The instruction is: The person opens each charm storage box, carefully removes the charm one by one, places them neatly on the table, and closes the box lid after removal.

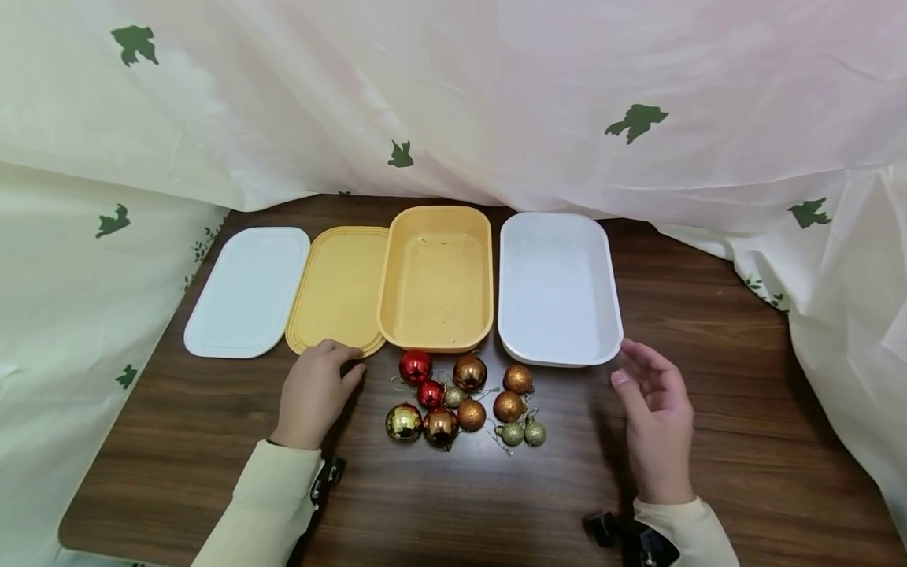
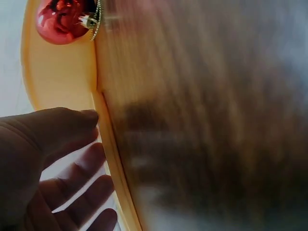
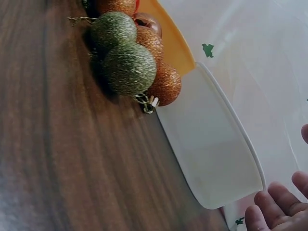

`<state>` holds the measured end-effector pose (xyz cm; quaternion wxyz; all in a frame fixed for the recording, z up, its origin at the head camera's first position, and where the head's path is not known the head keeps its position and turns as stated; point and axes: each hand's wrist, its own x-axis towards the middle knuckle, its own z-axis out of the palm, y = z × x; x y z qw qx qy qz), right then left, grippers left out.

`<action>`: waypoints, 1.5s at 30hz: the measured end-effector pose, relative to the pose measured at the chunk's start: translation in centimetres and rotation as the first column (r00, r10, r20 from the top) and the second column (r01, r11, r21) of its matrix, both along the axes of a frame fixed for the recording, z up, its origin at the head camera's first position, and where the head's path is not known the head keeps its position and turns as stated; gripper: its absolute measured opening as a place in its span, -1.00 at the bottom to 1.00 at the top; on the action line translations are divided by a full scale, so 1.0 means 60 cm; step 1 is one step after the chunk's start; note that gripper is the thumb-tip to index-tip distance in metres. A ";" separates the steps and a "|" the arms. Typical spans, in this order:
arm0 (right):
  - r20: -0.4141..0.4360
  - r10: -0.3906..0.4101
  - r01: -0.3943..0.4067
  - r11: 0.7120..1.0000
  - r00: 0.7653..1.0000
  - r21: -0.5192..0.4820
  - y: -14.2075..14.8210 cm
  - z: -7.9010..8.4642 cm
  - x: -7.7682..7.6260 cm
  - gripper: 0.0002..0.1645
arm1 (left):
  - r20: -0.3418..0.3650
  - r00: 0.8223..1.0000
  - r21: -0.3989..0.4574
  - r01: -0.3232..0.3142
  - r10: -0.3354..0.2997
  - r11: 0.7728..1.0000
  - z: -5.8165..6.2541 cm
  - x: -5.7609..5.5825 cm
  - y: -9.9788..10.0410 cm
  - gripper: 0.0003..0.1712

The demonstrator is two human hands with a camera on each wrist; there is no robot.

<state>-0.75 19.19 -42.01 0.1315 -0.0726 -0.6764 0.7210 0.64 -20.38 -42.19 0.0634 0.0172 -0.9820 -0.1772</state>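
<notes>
My left hand (image 1: 317,398) is at the front edge of the flat yellow lid (image 1: 340,287). Its fingers are relaxed, with the fingertips right at the lid's rim in the left wrist view. Beside the front right corner of the white box (image 1: 560,283) is my right hand (image 1: 659,413), fingers loosely bent and holding nothing. Between the hands lie several Christmas baubles: shiny red ones (image 1: 415,367), a shiny gold one (image 1: 404,423), shiny copper ones (image 1: 441,426), glittery orange ones (image 1: 509,406) and small glittery green ones (image 1: 534,431), some with string loops.
A deep yellow box (image 1: 435,276) stands left of the white one, just behind the baubles. The white lid (image 1: 248,291) lies flat at the far left, next to the yellow lid. A pale curtain (image 1: 453,94) with green bird shapes hangs around the brown wooden table (image 1: 730,354).
</notes>
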 end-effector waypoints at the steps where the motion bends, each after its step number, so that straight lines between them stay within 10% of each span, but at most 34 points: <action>1: 0.001 0.001 -0.001 1.000 1.000 -0.002 -0.001 -0.001 0.001 -0.54 | 0.006 1.000 -0.015 0.002 -0.002 1.000 0.000 -0.001 0.000 -0.78; 20: -0.044 0.073 -0.075 0.996 0.996 -0.044 0.008 -0.020 0.003 -0.49 | -0.047 0.998 -0.166 0.038 -0.046 0.985 -0.002 -0.026 0.000 -0.92; 36: -0.160 0.088 -0.094 0.995 0.983 -0.031 0.001 -0.016 0.009 -0.42 | -0.309 0.951 0.007 0.002 0.000 1.000 0.027 -0.010 -0.019 -0.91; 45: -0.357 0.140 -0.185 0.978 0.924 -0.094 -0.009 -0.010 0.016 -0.42 | -0.401 0.910 0.145 -0.051 0.106 0.988 0.050 0.008 -0.030 -0.88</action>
